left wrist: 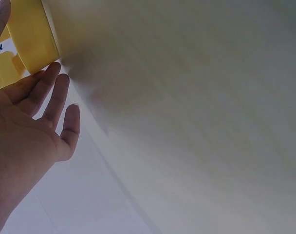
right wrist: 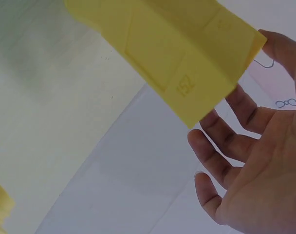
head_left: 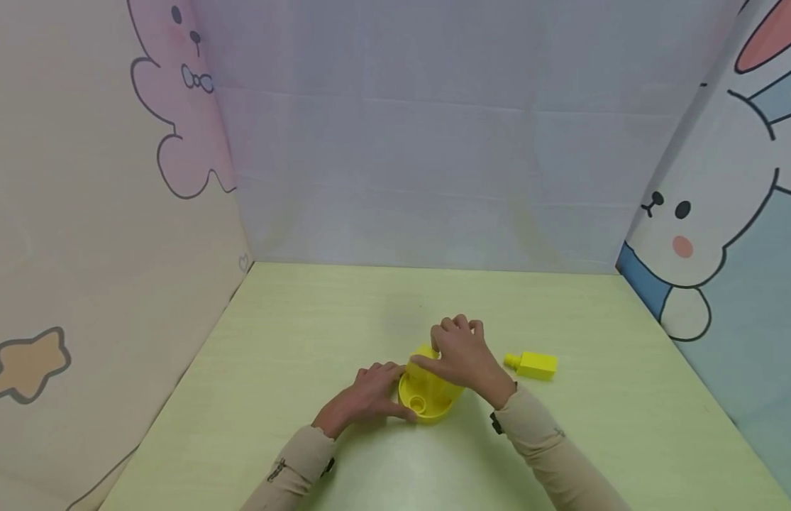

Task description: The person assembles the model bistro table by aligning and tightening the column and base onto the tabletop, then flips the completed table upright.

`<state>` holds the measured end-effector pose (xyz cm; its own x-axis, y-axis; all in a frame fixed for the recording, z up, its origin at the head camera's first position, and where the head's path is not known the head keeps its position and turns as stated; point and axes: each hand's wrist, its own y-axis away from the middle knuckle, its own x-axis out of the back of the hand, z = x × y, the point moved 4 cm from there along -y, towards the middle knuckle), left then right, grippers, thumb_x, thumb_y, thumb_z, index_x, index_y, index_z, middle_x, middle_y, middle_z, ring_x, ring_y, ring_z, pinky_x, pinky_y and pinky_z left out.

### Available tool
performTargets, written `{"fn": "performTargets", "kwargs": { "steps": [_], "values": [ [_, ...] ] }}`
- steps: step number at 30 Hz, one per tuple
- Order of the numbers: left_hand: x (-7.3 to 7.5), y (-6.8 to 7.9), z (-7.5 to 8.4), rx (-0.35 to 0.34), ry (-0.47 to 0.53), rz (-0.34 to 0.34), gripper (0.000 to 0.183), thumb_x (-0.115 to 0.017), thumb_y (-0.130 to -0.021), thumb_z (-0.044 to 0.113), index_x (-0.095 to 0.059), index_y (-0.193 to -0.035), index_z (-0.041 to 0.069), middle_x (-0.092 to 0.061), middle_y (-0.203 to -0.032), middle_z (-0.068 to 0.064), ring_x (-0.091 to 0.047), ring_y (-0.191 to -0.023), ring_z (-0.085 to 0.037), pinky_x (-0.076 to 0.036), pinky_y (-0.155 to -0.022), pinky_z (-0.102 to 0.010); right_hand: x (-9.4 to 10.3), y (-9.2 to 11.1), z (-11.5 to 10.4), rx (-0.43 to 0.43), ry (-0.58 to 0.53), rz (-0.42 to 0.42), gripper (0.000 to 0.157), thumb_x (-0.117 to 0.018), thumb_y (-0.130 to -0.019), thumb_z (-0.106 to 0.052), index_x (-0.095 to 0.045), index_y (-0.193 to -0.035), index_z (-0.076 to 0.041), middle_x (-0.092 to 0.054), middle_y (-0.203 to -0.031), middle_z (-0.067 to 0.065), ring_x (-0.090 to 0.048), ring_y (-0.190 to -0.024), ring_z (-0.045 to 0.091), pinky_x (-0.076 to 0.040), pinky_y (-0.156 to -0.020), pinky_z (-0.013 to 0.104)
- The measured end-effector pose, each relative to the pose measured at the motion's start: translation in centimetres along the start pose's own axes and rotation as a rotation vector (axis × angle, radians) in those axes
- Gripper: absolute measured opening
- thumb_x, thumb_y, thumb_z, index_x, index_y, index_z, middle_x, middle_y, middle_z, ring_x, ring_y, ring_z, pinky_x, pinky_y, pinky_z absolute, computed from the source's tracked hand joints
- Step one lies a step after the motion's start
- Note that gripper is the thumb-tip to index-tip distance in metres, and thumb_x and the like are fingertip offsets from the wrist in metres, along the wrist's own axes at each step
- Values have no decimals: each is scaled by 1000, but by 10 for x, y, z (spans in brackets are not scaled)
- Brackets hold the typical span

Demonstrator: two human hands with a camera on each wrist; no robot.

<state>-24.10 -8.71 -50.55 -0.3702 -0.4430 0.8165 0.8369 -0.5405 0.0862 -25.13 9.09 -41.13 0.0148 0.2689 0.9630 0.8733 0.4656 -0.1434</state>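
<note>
A shallow round yellow dish [head_left: 427,418] with a small round socket [head_left: 417,405] inside it stands on the table. My left hand [head_left: 369,397] holds the dish by its left side, thumb at the near rim and fingers at the far side. Above the dish, my right hand [head_left: 462,355] grips a yellow block-shaped piece [right wrist: 172,53] by its end, between thumb and fingertips. Raised marks show on that piece's flat face. Its lower end, and where it meets the dish, are hard to make out in the head view.
To the right of the right hand, a yellow bottle-shaped block [head_left: 537,365] lies on its side, its narrow neck pointing left. The pale green table [head_left: 306,312] meets a plain wall at the back and cartoon-printed walls at both sides.
</note>
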Motion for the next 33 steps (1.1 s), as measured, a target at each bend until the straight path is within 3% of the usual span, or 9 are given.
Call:
{"fn": "performTargets", "kwargs": {
  "steps": [4, 7, 9, 13, 21, 25, 29, 33],
  "values": [
    [0, 0, 0, 1, 1, -1, 85, -86, -80, 55, -56, -147, 11, -62, -133, -4, -53, -115, -25, -35, -96, -49, 1, 2, 0, 43, -34, -11, 40, -73, -94, -48, -66, -102, -9, -58, -96, 3, -49, -102, 31, -36, -92, 58],
    [0, 0, 0, 0, 7, -2, 85, -86, -80, 54, -56, -147, 11, -62, -134, -4, -52, -115, -25, -35, -96, -49, 4, 5, 2, 96, -96, -60, 43, -76, -93, -39, -67, -121, -8, -62, -110, 8, -48, -107, 30, -37, -91, 55],
    [0, 0, 0, 1, 5, -2, 85, -86, -80, 54, -56, -147, 11, -62, -133, -4, -52, -114, -24, -35, -95, -48, 5, 7, 3, 126, -128, -98, 42, -77, -93, -35, -67, -125, -8, -62, -113, 9, -48, -107, 29, -37, -89, 52],
    [1, 0, 1, 0, 0, -1, 84, -87, -80, 53, -57, -146, 11, -63, -130, -3, -52, -111, -23, -35, -93, -47, 4, 7, 4, 136, -138, -111, 38, -76, -95, -37, -69, -118, -8, -63, -113, 10, -48, -105, 28, -37, -88, 50],
    [1, 0, 0, -1, -9, -1, 86, -86, -80, 54, -56, -147, 9, -63, -127, -3, -53, -110, -23, -35, -94, -48, -10, -2, 1, 32, -34, 31, 44, -71, -94, -53, -63, -91, -11, -56, -91, 1, -51, -100, 30, -38, -91, 55],
    [0, 0, -1, 0, 3, 2, 82, -86, -80, 53, -58, -145, 11, -63, -128, -2, -52, -110, -22, -35, -93, -48, -16, -4, -2, 19, 4, 47, 48, -67, -95, -58, -62, -90, -10, -54, -88, 0, -50, -99, 31, -37, -92, 57],
    [0, 1, -1, -15, 2, 9, 75, -87, -80, 52, -61, -138, 12, -63, -129, -3, -53, -112, -24, -35, -94, -49, -12, -1, -2, 76, -73, 12, 43, -71, -95, -49, -68, -109, -8, -60, -102, 5, -49, -104, 31, -36, -93, 58],
    [1, 1, -1, -23, -1, 14, 72, -87, -80, 52, -62, -134, 12, -63, -130, -4, -53, -114, -26, -35, -95, -50, -7, 2, -1, 180, -186, -76, 43, -72, -97, -34, -67, -131, -7, -61, -117, 12, -47, -107, 30, -36, -90, 53]
  ]
}}
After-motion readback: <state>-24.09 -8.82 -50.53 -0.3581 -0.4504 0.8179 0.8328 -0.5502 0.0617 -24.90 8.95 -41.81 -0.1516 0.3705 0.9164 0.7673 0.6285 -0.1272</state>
